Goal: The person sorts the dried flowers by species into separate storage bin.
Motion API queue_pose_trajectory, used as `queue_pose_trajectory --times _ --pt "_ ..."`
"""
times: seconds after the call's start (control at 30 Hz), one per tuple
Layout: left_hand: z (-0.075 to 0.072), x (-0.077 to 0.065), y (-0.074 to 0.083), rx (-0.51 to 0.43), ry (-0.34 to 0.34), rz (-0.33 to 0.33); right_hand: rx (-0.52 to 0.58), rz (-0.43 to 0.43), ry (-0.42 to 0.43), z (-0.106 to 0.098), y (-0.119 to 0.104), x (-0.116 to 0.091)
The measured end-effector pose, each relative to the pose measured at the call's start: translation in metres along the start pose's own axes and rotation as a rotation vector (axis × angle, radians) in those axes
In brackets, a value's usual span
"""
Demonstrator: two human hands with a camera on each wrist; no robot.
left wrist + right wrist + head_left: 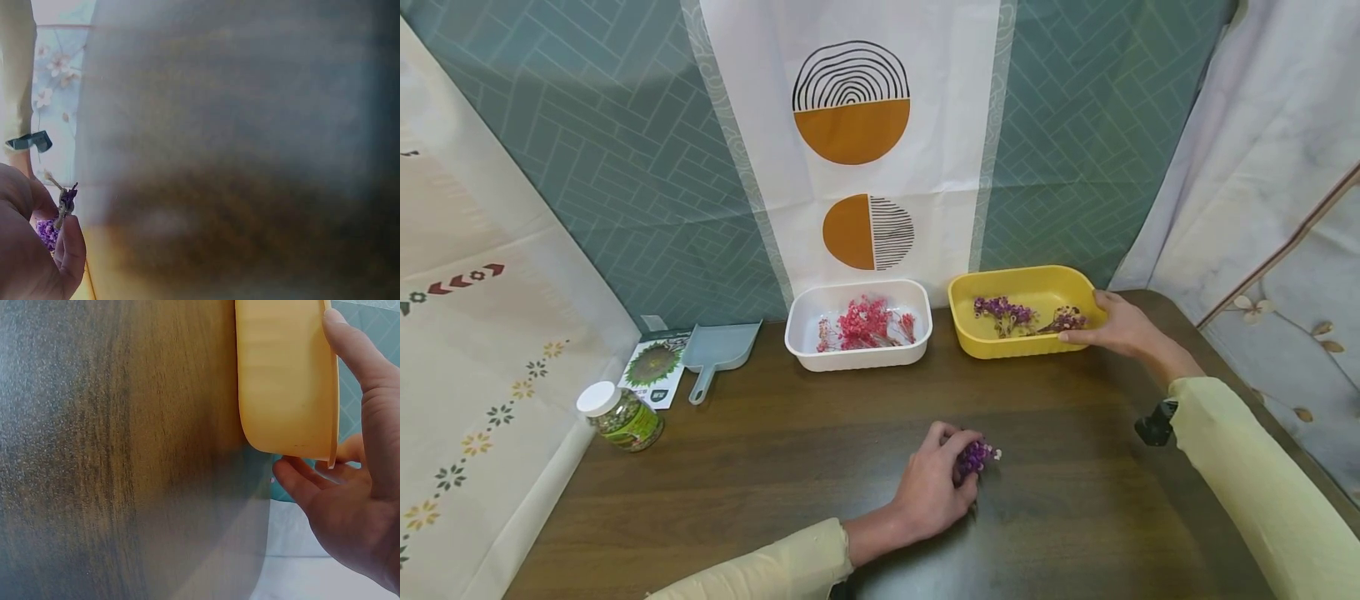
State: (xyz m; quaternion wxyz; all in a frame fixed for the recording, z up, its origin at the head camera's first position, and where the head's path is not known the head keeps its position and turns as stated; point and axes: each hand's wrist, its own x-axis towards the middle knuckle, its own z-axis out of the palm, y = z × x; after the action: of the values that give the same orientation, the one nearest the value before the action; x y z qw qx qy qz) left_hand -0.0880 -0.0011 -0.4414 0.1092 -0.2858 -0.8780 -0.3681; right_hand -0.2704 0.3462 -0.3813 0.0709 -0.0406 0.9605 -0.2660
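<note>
Near the front middle of the table, my left hand [931, 487] pinches a small bunch of purple dried flowers [974, 458]. In the left wrist view, stems of the purple flowers [65, 203] poke out between thumb and fingers. My right hand [1127, 329] grips the right end of a yellow tray [1000, 347], thumb on the near rim and fingers round the end, as the right wrist view also shows. Inside this tray lie two purple dried sprigs [1004, 311]. Left of it, a white tray [857, 361] holds pink-red dried flowers [867, 322].
Toward the left back lie a grey-blue dustpan [722, 346] and a seed packet with a sunflower picture [653, 367]. A white-lidded jar [625, 419] leans in front of the packet. Patterned cloth [880, 150] hangs behind the wooden table [760, 450] and at both sides.
</note>
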Motion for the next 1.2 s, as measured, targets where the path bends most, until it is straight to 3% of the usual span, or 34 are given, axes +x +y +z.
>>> queue_pose_trajectory --times 0.27,0.47,0.83,1.07,1.2 --pt "-0.004 0.016 -0.001 -0.006 -0.029 -0.002 0.007 0.015 -0.016 0.001 0.001 0.000" --pt "-0.007 0.032 -0.001 0.018 -0.003 0.011 0.004 0.016 -0.013 0.000 -0.001 -0.001" --pt "-0.010 0.073 0.000 0.035 -0.002 0.014 -0.001 0.008 -0.006 0.000 0.001 0.001" --pt "-0.007 0.100 -0.003 0.104 0.067 0.053 -0.008 -0.007 0.003 0.000 0.000 0.000" --pt "-0.005 0.111 -0.006 0.110 0.060 0.031 -0.010 -0.018 0.008 -0.001 0.000 0.000"
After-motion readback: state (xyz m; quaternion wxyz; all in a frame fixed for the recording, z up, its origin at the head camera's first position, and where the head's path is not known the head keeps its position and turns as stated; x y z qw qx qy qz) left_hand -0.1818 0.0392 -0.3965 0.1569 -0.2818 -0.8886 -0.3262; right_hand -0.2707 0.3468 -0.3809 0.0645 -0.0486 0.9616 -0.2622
